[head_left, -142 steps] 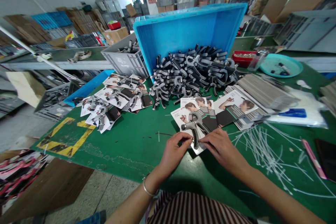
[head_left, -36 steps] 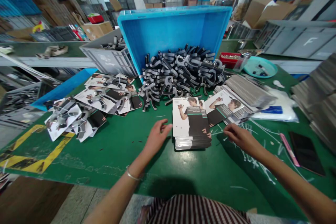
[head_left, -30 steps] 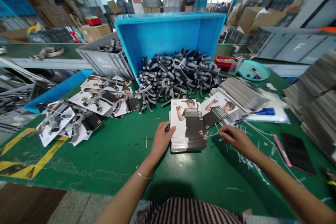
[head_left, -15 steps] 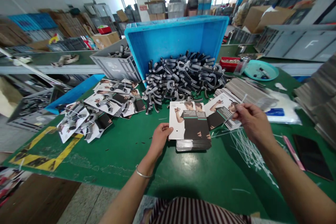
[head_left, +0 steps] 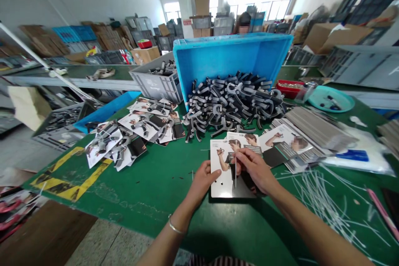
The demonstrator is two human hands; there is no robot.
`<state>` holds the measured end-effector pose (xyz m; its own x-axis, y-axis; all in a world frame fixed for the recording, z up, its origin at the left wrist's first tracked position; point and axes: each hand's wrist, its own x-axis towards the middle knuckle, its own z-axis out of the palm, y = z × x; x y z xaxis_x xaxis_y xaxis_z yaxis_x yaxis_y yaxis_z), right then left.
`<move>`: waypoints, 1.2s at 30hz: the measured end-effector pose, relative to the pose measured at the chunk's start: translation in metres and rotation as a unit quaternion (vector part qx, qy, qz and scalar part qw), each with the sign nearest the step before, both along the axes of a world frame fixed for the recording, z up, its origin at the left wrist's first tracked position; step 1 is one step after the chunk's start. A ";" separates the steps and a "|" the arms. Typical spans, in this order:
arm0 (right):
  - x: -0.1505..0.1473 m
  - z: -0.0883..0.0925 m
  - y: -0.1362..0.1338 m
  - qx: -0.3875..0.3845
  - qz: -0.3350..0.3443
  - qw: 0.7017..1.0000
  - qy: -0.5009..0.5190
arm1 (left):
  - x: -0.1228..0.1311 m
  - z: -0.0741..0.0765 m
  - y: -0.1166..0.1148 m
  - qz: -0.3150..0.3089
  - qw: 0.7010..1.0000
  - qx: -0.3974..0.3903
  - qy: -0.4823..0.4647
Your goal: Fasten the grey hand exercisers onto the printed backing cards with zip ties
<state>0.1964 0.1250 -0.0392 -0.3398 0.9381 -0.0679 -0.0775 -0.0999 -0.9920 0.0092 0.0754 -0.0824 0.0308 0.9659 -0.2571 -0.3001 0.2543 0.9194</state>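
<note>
My left hand (head_left: 204,181) grips the left edge of a printed cardboard card (head_left: 222,187), thumb on top and fingers curled at its side. The card lies over a stack of like cards (head_left: 232,136), whose far edge shows behind it. Over the card's middle, my right hand (head_left: 252,170) pinches a thin white cable tie (head_left: 235,174) that stands roughly upright against the print. The tie's lower tip is hard to make out. Beyond the stack, grey-and-black spring clamps (head_left: 230,104) spill from a tipped blue crate (head_left: 218,58).
Cards with clamps on them (head_left: 143,122) lie at the left. At the right are more stacked cards (head_left: 314,129), loose cable ties (head_left: 330,203), a pink cutter-like tool (head_left: 382,212), a turquoise tray (head_left: 346,102) and a red box (head_left: 289,87). A person (head_left: 244,23) is behind the crate.
My right hand has moved left with the cable tie, from beside the card piles to over the card. The held card now covers more of its stack. My view has tilted up.
</note>
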 end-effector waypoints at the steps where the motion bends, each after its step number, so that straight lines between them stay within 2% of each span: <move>1: 0.000 -0.003 0.001 -0.008 -0.002 1.000 0.010 | 0.001 -0.001 0.003 0.002 1.000 0.000 0.000; 5: 0.002 -0.010 0.006 -0.018 0.000 0.999 0.028 | 0.002 -0.007 0.008 0.008 1.000 0.018 0.021; 7: 0.002 -0.012 0.007 -0.011 0.007 1.000 0.021 | -0.001 -0.007 0.006 0.038 0.994 0.049 0.090; 9: 0.002 -0.013 0.008 0.004 0.010 1.000 0.005 | -0.004 -0.003 -0.001 0.095 0.972 0.096 0.195; 12: 0.002 -0.013 0.005 0.025 0.010 0.999 -0.017 | -0.007 0.008 -0.025 0.159 0.921 0.158 0.318; 14: 0.003 -0.011 0.004 0.030 0.021 0.999 -0.026 | -0.006 0.015 -0.046 0.137 0.903 0.193 0.358; 16: 0.005 -0.008 0.006 0.047 0.024 0.997 -0.050 | -0.005 0.019 -0.065 0.083 0.892 0.227 0.381; 18: 0.007 -0.004 0.012 0.097 0.000 0.987 -0.126 | -0.004 0.019 -0.077 0.054 0.888 0.243 0.387; 21: 0.008 0.001 0.027 0.177 -0.046 0.948 -0.259 | -0.006 0.016 -0.084 0.066 0.896 0.225 0.377; 23: 0.009 0.005 0.034 0.201 -0.063 0.931 -0.299 | -0.008 0.013 -0.085 0.063 0.901 0.219 0.369; 25: 0.015 0.010 0.030 0.216 -0.087 0.921 -0.312 | -0.014 0.008 -0.088 0.057 0.900 0.222 0.371; 27: 0.028 0.016 0.007 0.229 -0.120 0.910 -0.323 | -0.024 0.000 -0.095 0.058 0.896 0.224 0.379; 29: 0.046 0.018 -0.038 0.229 -0.123 0.910 -0.323 | -0.039 -0.010 -0.105 0.060 0.891 0.225 0.389; 30: 0.057 0.017 -0.069 0.220 -0.099 0.916 -0.321 | -0.047 -0.017 -0.110 0.058 0.890 0.226 0.392; 31: 0.069 0.013 -0.104 0.182 -0.017 0.935 -0.303 | -0.055 -0.023 -0.114 0.052 0.888 0.226 0.396; 32: 0.081 0.006 -0.141 0.112 0.076 0.952 -0.276 | -0.062 -0.030 -0.118 0.044 0.886 0.228 0.401; 34: 0.104 -0.019 -0.213 -0.027 0.201 0.950 -0.237 | -0.073 -0.042 -0.122 0.020 0.878 0.239 0.414; 36: 0.125 -0.056 -0.268 -0.055 0.188 0.944 -0.265 | -0.076 -0.050 -0.120 -0.007 0.863 0.260 0.434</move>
<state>0.3210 -0.1425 -0.0953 -0.5384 0.7352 -0.4118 0.4876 -0.1267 -0.8638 -0.0666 -0.0446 -0.1322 0.0578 0.9585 0.2793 0.5580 -0.2630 0.7871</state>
